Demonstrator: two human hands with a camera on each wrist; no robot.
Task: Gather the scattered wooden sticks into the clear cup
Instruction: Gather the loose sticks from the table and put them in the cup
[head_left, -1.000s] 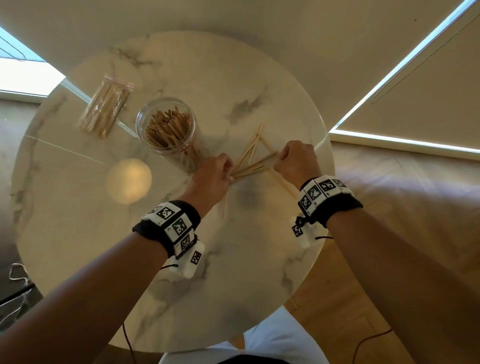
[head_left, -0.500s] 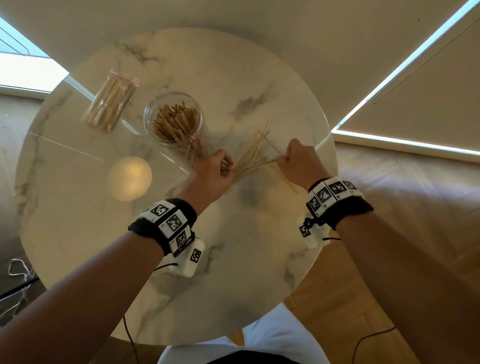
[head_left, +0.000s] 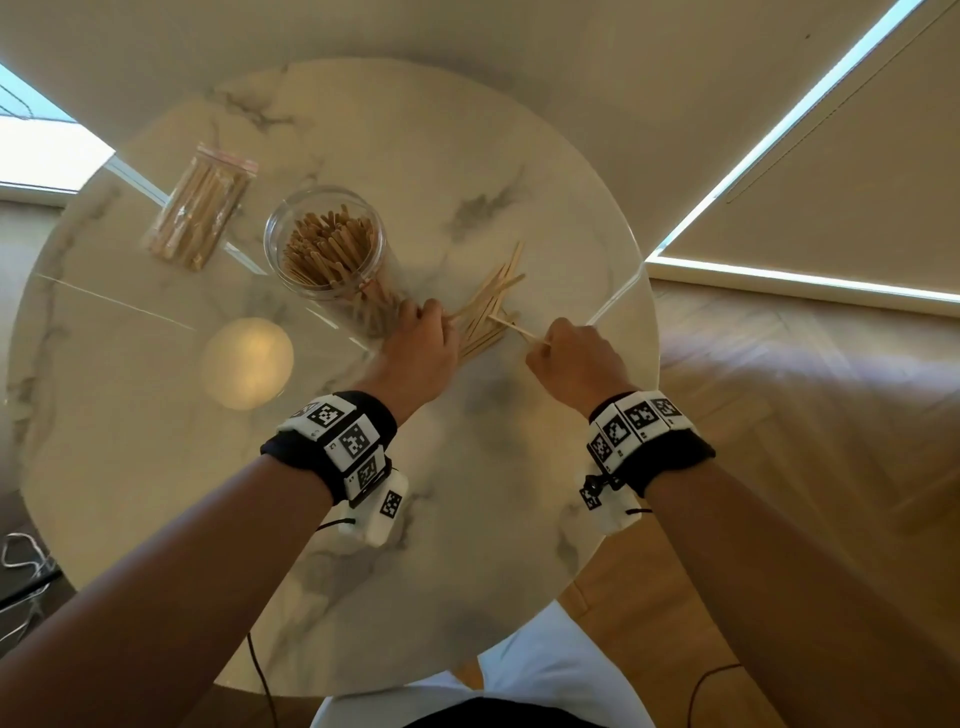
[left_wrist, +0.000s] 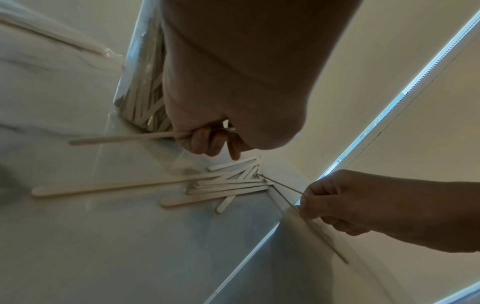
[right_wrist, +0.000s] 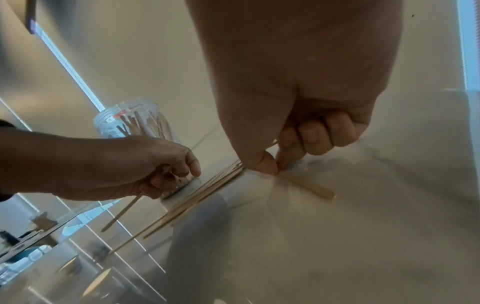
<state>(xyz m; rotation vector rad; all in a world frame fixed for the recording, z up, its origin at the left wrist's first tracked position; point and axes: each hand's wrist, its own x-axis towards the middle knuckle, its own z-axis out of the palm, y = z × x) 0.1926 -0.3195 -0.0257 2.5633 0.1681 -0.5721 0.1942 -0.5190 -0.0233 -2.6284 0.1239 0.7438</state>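
A clear cup (head_left: 271, 244) packed with upright wooden sticks stands left of centre on the round marble table (head_left: 467, 545). Several loose sticks (head_left: 491, 304) lie bunched to its right, between my hands. My left hand (head_left: 441, 318) is beside the cup's base with fingers curled round one stick (left_wrist: 122, 138), which points back toward my wrist. My right hand (head_left: 543, 344) pinches the near end of a stick (right_wrist: 307, 186) between thumb and forefinger (right_wrist: 265, 164) at the pile's right side. In the right wrist view the cup (right_wrist: 130, 121) shows behind my left hand (right_wrist: 145, 168).
A sealed plastic bag of more sticks (head_left: 202, 208) lies at the far left of the table. A round bright reflection (head_left: 247, 364) shows on the marble near the cup. The table's right edge (head_left: 647, 332) runs just beyond my right hand, with wooden floor below.
The spread sticks have been drawn into a tighter bunch. My right hand has moved off the pile to its right side and now pinches one stick. My left hand stays by the cup.
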